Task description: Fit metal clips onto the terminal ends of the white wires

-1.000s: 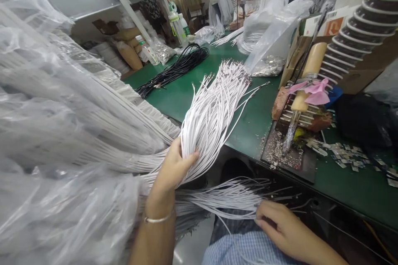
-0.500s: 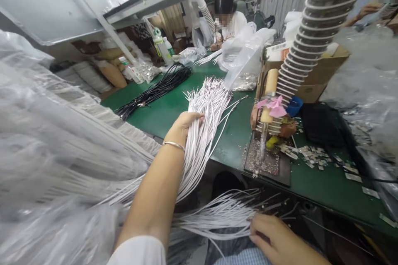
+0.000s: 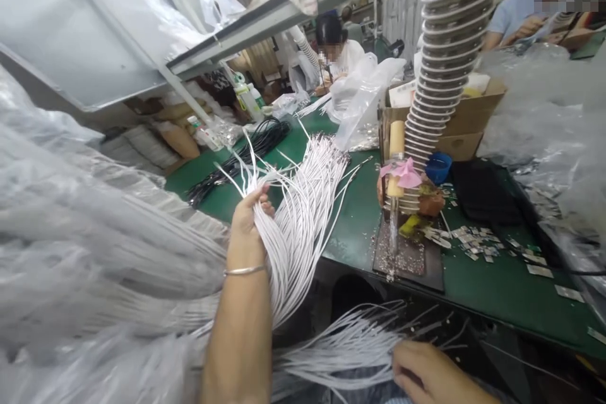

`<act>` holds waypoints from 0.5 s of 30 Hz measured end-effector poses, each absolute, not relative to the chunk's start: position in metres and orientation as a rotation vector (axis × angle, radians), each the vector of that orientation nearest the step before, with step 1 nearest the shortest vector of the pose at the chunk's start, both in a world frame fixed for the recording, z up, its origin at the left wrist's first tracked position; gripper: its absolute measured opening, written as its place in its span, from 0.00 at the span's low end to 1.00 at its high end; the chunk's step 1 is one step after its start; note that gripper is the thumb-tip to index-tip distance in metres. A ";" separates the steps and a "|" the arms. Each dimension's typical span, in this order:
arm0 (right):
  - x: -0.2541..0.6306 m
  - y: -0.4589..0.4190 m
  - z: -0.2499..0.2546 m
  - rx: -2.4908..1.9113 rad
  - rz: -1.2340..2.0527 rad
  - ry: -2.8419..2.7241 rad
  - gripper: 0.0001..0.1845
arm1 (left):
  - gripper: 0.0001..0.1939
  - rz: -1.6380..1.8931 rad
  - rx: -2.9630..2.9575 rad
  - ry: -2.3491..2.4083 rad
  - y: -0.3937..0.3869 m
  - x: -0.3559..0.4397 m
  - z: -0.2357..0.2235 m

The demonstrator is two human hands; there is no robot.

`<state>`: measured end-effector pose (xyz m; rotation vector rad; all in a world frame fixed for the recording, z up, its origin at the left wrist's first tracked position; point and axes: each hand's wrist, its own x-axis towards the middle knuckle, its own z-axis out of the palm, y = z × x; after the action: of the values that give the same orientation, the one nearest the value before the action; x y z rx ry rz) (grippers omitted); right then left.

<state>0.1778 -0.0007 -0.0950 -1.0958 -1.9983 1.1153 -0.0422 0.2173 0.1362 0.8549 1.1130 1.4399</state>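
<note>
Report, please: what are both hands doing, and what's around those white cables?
Left hand: fingers closed around white cables. Right hand: at lower white bundle, hold unclear. Black cables beyond, on green table.

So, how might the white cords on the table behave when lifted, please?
The white cords would probably flop, since they droop over the edge of the table. Their ends fanning out beyond the left hand suggest strands may splay.

On our green table we see white cables, black cables left of them and a dark plate right of them.
</note>
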 end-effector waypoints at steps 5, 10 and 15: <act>0.177 0.000 -0.095 -1.106 1.117 -1.965 0.07 | 0.08 1.591 0.926 0.729 0.199 -0.042 0.139; 0.177 -0.004 -0.101 -1.222 1.167 -1.956 0.08 | 0.08 1.627 0.743 0.636 0.201 -0.049 0.139; 0.173 -0.004 -0.101 -1.204 1.135 -1.975 0.09 | 0.11 1.562 0.696 0.522 0.197 -0.047 0.136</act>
<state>0.1729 -0.0044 -0.1007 -1.2039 -1.9750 1.1345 -0.0473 0.1971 0.1357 0.6963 0.5221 1.5621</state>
